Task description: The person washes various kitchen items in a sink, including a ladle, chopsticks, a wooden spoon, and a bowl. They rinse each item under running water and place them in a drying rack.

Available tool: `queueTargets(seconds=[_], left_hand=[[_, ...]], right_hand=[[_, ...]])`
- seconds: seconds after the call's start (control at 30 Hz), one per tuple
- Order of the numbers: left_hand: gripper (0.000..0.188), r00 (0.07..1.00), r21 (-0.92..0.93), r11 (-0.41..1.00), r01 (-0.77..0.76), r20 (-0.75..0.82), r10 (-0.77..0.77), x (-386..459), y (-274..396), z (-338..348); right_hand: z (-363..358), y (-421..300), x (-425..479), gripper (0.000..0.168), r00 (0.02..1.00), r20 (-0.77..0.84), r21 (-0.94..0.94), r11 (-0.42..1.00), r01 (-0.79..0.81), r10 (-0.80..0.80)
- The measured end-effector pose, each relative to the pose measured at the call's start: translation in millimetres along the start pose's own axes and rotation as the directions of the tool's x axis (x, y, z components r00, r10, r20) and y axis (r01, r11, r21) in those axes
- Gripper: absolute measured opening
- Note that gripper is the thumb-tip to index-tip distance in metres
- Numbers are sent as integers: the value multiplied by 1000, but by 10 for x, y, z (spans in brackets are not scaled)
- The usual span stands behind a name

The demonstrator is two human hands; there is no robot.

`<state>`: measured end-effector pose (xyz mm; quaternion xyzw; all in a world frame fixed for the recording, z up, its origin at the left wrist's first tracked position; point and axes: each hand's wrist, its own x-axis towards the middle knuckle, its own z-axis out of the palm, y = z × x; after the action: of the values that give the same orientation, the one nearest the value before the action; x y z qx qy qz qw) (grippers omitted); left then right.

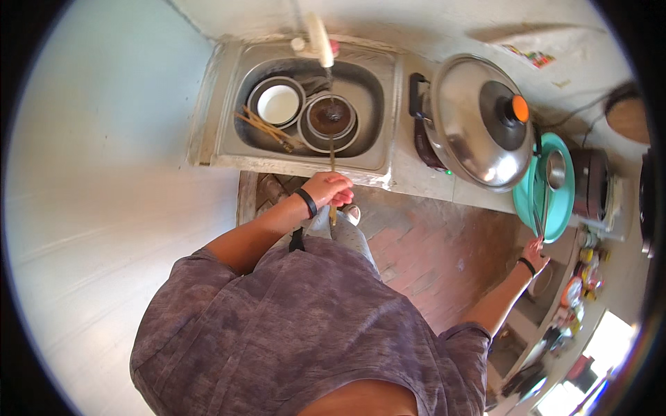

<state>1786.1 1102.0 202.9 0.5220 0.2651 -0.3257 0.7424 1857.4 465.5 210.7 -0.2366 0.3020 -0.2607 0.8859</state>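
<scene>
My left hand point(330, 190) is in front of the sink's edge, its fingers curled around thin wooden chopsticks point(332, 156). Their far ends reach the stacked metal bowls point(302, 136) in the sink; the grip is partly hidden. Water from the faucet point(323, 47) runs into the upper bowl, where brownish liquid point(329, 118) stands. Out to the right, my right hand point(536, 255) has its fingers at the handle end of a metal ladle point(555, 169). A second metal handle point(537, 221) lies alongside. Both utensils extend over a teal plastic basin point(564, 208).
More chopsticks point(268, 130) lie in the steel sink point(372, 114) beside a white bowl point(278, 105) nested in a metal one. A large lidded pan point(452, 119) sits on the counter. Beyond the basin is a dark appliance point(590, 182). Shelves point(528, 312) line the right side.
</scene>
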Motion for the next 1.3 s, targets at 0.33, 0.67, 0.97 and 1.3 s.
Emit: queueTargets(seconds=[0.33, 0.67, 0.97, 1.3], left_hand=[[12, 887, -264, 954, -140, -462, 2, 541, -201, -1141], [62, 438, -383, 918, -99, -846, -306, 1527, 268, -2429], [61, 365, -403, 915, -9, -853, -372, 1819, -15, -2585], [40, 447, -288, 954, 87, -844, -296, 1720, -9, -2647]], right_hand=[[-12, 1994, -1993, 18, 927, -139, -778, 540, -320, 349], [1243, 3585, -3084, 19, 551, 194, -972, 83, 220, 811], [1369, 4047, -3220, 18, 574, 155, -982, 61, 179, 804], [1435, 4777, -2939, 18, 557, 182, -982, 120, 145, 811]])
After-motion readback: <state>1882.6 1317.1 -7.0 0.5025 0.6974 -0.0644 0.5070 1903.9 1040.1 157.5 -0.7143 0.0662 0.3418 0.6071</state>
